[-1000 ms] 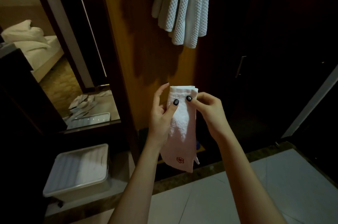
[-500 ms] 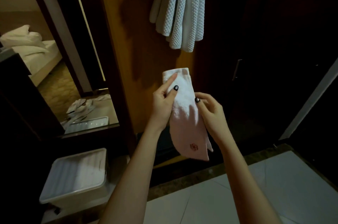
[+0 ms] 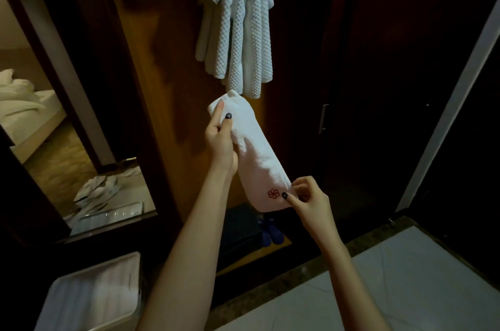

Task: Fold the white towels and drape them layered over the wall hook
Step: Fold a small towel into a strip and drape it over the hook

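A folded white towel (image 3: 251, 149) with a small red flower mark near its lower end hangs slanted in front of me. My left hand (image 3: 220, 141) grips its upper end, thumb on the front. My right hand (image 3: 308, 200) pinches the lower right corner beside the mark. Above, several white waffle-textured towels (image 3: 238, 27) hang layered over a wall hook on the wooden panel; the hook itself is hidden under them. The held towel's top sits just below their lower ends.
A white lidded plastic bin (image 3: 92, 295) stands at lower left. A mirror (image 3: 81, 141) on the left reflects a bed and tray. Dark cabinet doors with a metal handle (image 3: 323, 118) fill the right. Blue slippers (image 3: 270, 233) lie below the panel. Pale floor tiles (image 3: 392, 290) lie at lower right.
My left hand has lifted the towel's top closer to the hanging towels. My right hand slid down from the middle to the lower corner, stretching the towel slantwise. The view tilted upward.
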